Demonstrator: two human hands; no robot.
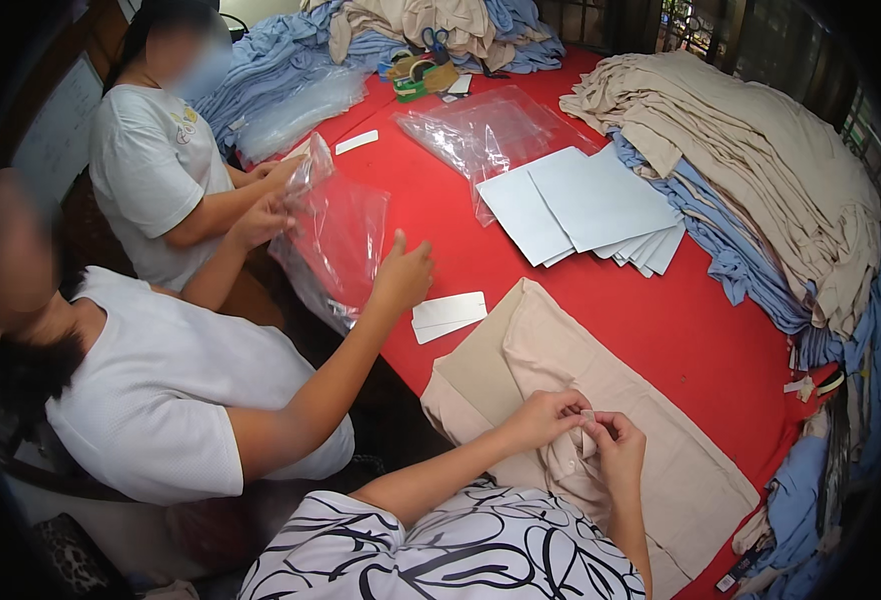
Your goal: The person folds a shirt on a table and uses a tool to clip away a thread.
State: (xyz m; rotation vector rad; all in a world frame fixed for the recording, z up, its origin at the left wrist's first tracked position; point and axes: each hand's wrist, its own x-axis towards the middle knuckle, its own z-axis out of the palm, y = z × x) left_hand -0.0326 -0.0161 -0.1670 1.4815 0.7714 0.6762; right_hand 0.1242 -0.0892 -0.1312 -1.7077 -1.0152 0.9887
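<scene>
A beige garment (651,440) lies spread in front of me, partly folded, with a stiff tan panel (481,373) showing at its left. Over its near part, my left hand (551,420) and my right hand (618,448) meet, their fingertips pinched close together. A tiny pale piece (588,414) shows between them; its kind is too small to tell. Under the right fingers the cloth is drawn up in a bunch.
Grey-white sheets (601,200) lie on the red table (681,340), with white cards (449,315) and clear plastic bags (491,125). Beige garments (731,160) are heaped on blue ones at right. At left a person (201,400) holds a clear bag (336,235); another person (156,150) sits beyond.
</scene>
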